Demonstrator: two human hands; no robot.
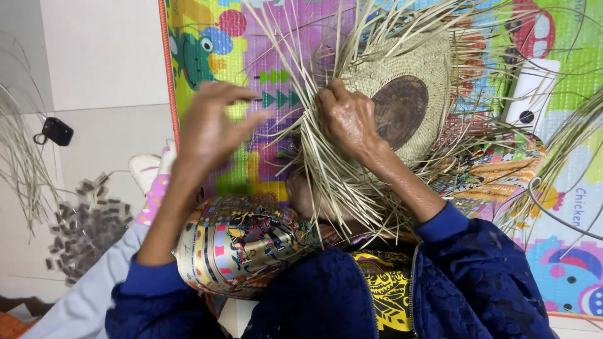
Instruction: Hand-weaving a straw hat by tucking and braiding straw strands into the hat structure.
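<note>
Bright cartoon-printed foam play mat (pixel 207 37) covers the floor, pale tiles showing beyond its edge, and right in the middle of it sits the half-woven round straw piece (pixel 411 81), tan with a dark brown oval centre, loose strands bristling out all around it. The person's right hand (pixel 345 116) is on the near-left rim of that straw piece, fingers curled tight, grip closed over a bunch of the long pale straw strands (pixel 326 176) that spill down from the rim toward the lap. The left hand (pixel 210 125) is up in the air well left of the straw piece, blurred, thumb and fingers pinched together; whether a single strand is caught in that pinch, I can't tell. Both arms wear dark blue sleeves (pixel 477 263). Below the straw piece, across the knee, there's a shiny multicoloured patterned cloth (pixel 239 245). Far left of the straw piece, on the tiles, lies a heap of small grey rectangular bits (pixel 85 229), with a small black object (pixel 56 130) above it and more loose straw (pixel 22 157) at the frame's edge.
</note>
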